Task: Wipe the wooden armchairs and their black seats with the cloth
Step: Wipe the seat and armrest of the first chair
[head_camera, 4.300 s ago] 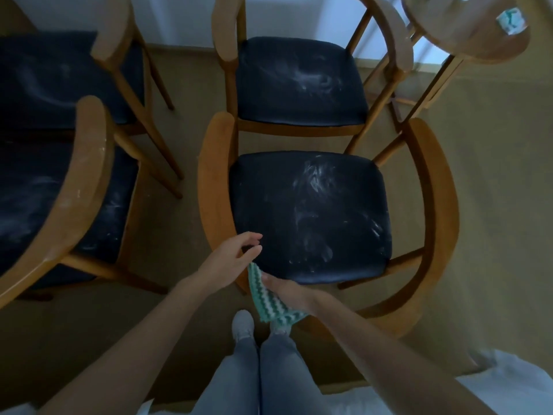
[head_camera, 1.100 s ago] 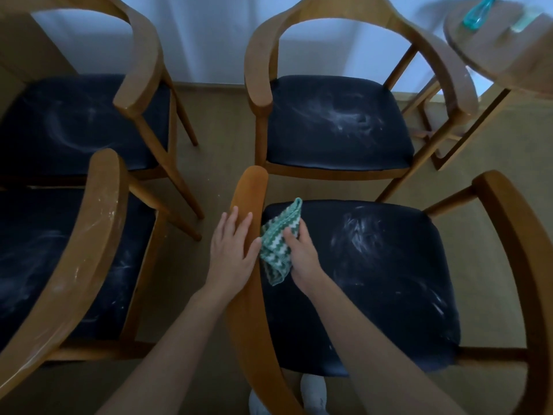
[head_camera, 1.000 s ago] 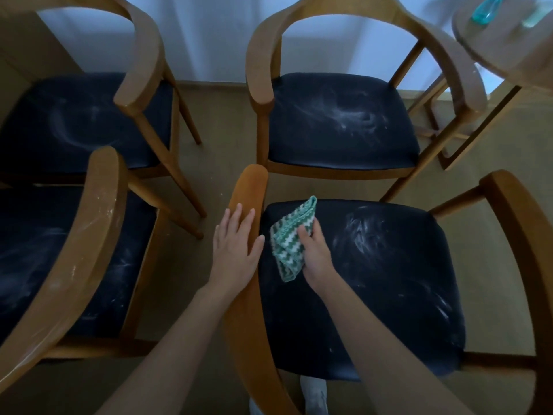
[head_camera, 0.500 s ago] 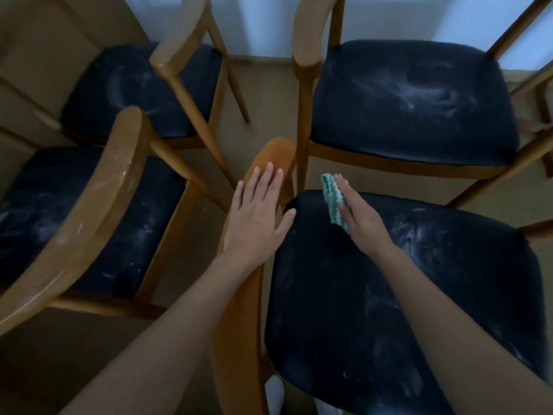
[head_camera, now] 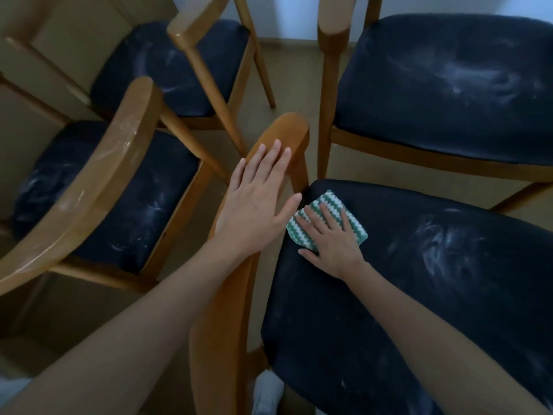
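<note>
A green-and-white zigzag cloth (head_camera: 332,205) lies flat on the far left corner of the nearest armchair's black seat (head_camera: 434,280), which is streaked with white dust. My right hand (head_camera: 329,241) presses flat on the cloth, fingers spread over it. My left hand (head_camera: 257,202) rests palm down on that chair's curved wooden armrest (head_camera: 227,310), holding nothing. Another dusty black seat (head_camera: 449,82) belongs to the armchair straight ahead.
Two more wooden armchairs with dusty black seats stand at the left, one near (head_camera: 113,199) and one farther back (head_camera: 173,67). Their legs and arms crowd the narrow strip of tan floor (head_camera: 293,79) between the chairs. A white shoe (head_camera: 266,393) shows at the bottom.
My right hand has laid the cloth flat on the seat corner and now presses on it, instead of holding it upright by its edge. My left hand stays on the armrest.
</note>
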A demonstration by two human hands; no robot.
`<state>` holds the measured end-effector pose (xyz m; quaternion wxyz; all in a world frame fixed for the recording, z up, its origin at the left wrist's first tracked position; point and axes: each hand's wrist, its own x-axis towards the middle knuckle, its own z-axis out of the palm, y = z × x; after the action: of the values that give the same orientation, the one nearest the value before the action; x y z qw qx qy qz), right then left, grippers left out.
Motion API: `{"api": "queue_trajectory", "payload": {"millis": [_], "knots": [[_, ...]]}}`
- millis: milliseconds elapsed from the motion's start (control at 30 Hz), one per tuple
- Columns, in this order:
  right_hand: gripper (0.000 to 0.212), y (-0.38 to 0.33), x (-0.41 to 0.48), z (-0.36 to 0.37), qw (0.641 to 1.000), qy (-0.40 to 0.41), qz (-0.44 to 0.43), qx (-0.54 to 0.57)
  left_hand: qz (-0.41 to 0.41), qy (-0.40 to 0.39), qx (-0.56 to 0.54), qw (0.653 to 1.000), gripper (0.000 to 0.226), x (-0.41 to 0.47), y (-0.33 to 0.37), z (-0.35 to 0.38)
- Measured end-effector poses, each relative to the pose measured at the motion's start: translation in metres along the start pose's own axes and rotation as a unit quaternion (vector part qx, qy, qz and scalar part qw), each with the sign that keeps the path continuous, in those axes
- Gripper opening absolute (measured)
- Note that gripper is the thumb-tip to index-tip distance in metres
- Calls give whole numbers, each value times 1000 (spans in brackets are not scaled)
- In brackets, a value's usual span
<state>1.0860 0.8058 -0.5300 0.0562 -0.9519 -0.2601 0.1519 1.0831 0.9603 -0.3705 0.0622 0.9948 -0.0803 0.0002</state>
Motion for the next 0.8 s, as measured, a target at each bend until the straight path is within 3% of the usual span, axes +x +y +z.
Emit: {"api": "queue_trajectory", "payload": {"millis": [267,367,433,500,567,667,800], "knots": [[41,-21,-39,7,997,9,-59,48,-4,-9,-8,1000,61,-1,1,-2],[49,-25,-60,15,995,-18,-89,36,-3,-5,-13,1000,60,-1,0,-2],[64,-19,-59,9,992,-4,-93,89,-2,-5,-18,1000,60,-1,0,-2],[66,-9,-49,0,986,63,-30,151,-1,-4,-21,1000,59,-1,-1,-1],[53,-1,-39,-9,973,135,58,177,0,0,-27,1000,58,-1,-2,-1],[50,6,-32,-16,953,127,175,213,2,2,-34,999,57,-1,-2,-1],[47,5,-33,-11,972,102,138,160,2,5,-43,999,56,-1,-2,-1]]}}
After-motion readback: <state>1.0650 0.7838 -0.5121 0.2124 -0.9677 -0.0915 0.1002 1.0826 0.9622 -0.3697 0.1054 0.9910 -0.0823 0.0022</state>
